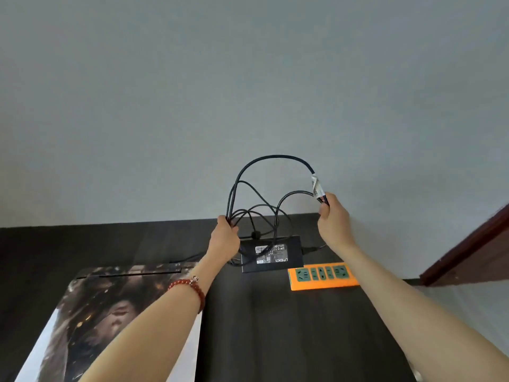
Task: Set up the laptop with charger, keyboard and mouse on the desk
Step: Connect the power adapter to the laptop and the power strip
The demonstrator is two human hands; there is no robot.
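The black charger brick [286, 253] lies label up near the far edge of the dark desk [261, 326]. Its black cable [275, 158] rises in several loose loops above the brick. My left hand [224, 238] grips a bundle of those loops just left of the brick. Up and to the right, my right hand [334, 216] pinches the cable's end beside a white tag [316, 186]. A closed laptop [110, 312] with a printed picture on its lid lies at the left under my left forearm. No keyboard or mouse is in view.
An orange power strip [323, 275] with green sockets lies on the desk just right of the brick. A plain grey wall [248, 92] stands behind the desk. A dark red wooden edge [473, 244] runs at the far right.
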